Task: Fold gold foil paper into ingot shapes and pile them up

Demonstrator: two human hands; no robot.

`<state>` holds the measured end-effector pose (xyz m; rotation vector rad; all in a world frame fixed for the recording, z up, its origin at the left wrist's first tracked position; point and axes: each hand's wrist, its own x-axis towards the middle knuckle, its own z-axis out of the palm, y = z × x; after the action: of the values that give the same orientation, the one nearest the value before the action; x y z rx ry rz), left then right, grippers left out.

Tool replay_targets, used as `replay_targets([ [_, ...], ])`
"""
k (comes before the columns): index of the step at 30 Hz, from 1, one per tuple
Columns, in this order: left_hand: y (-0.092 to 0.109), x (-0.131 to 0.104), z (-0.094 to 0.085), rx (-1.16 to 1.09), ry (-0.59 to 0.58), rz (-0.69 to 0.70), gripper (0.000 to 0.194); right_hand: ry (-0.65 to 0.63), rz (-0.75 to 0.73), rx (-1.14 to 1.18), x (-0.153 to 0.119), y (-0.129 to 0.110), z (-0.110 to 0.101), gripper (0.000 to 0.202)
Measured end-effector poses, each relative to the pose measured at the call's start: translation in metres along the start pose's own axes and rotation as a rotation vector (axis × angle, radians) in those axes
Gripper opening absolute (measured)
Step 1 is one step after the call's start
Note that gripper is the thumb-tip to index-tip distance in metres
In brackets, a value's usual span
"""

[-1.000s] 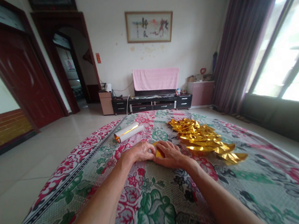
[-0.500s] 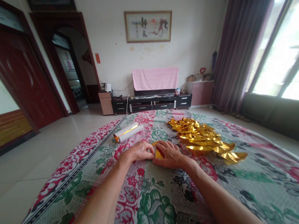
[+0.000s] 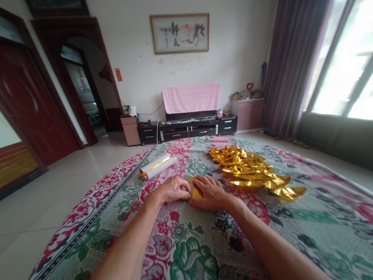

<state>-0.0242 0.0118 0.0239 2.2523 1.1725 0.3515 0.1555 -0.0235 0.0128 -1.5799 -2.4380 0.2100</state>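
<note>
A small piece of gold paper [image 3: 197, 192] lies on the patterned tablecloth, mostly covered by my hands. My left hand [image 3: 175, 189] is closed in a pinch at its left edge, thumb and fingertips together. My right hand [image 3: 209, 192] rests over the paper's right part, fingers close together and curled down on it, thumb along the near side. To the right is a row of folded gold foil ingots [image 3: 252, 168], overlapping one another. Two rolls of white-backed gold paper [image 3: 158, 165] lie beyond my left hand.
The round table has a floral cloth [image 3: 190, 265] in red, green and grey. Past its far edge stand a black TV cabinet [image 3: 188, 129] and a screen under a pink cloth [image 3: 191, 98]. A purple curtain [image 3: 292, 51] hangs beside the window at right.
The view has shifted slightly to the right. Both hands stay on the gold paper in nearly the same pose; the ingots and rolls have not moved.
</note>
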Motion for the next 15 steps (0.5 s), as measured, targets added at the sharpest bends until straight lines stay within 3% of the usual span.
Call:
replay_targets([
  [15, 0.0082, -0.0022, -0.0031, -0.014, -0.018, -0.034, 0.026, -0.003, -0.014, -0.006, 0.0004, 0.0028, 0.0013, 0.059],
])
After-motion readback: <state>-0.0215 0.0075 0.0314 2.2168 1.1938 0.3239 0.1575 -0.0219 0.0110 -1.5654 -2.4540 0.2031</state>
